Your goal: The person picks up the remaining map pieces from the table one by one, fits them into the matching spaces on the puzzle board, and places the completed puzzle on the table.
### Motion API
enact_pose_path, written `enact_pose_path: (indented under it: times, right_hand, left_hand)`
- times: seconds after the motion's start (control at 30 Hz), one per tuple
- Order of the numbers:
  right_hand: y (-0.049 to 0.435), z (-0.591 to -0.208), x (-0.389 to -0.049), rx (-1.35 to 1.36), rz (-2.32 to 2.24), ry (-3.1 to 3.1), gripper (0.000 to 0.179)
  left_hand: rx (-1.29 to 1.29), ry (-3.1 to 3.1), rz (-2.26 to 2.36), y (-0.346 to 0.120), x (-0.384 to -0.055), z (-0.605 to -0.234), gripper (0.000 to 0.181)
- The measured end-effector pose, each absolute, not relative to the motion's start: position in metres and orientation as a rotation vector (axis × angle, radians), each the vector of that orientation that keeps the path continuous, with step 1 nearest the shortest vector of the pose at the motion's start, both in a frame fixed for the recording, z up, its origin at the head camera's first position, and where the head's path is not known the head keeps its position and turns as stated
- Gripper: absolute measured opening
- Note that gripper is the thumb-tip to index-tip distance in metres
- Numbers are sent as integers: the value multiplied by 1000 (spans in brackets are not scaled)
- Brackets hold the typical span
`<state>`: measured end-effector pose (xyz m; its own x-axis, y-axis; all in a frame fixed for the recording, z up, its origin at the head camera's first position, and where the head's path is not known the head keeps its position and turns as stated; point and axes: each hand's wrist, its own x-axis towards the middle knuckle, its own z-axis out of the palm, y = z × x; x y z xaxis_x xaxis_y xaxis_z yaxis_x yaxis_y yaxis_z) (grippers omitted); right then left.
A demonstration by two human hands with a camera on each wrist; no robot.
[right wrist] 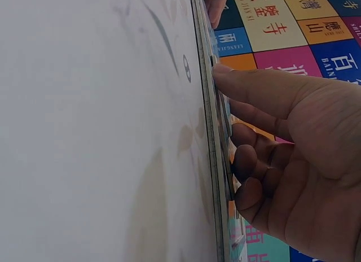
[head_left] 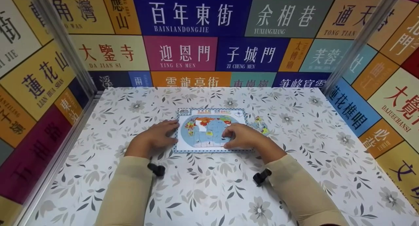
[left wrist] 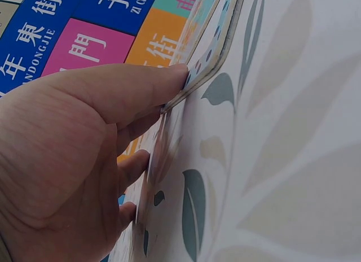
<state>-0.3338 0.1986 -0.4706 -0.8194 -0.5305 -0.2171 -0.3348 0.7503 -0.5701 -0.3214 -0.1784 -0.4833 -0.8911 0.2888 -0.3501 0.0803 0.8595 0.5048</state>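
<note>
A world-map jigsaw puzzle (head_left: 209, 149) with a dotted blue border lies flat on the table. Its map has a white gap (head_left: 201, 126) left of the middle. My left hand (head_left: 157, 134) rests beside the board's left edge, its thumb and fingertips against the rim; the left wrist view shows the thumb (left wrist: 169, 81) at the board's corner. Over the right part of the map, my right hand (head_left: 245, 136) pinches a puzzle piece (head_left: 225, 139) between thumb and curled fingers. In the right wrist view, that hand (right wrist: 293, 132) shows a thin piece edge at its fingertips.
Loose colourful puzzle pieces (head_left: 261, 125) lie just right of the board, partly behind the right hand. A floral-patterned cloth covers the table (head_left: 203, 190). Panels with large lettering (head_left: 193, 15) stand behind and at both sides.
</note>
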Motion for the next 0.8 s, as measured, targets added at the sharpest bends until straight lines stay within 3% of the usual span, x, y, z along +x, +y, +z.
enact_pose_path:
  times: [0.8]
  right_hand:
    - [197, -471, -336, -624, -717, 2575, 34]
  left_hand:
    - [307, 2602, 690, -179, -321, -482, 74]
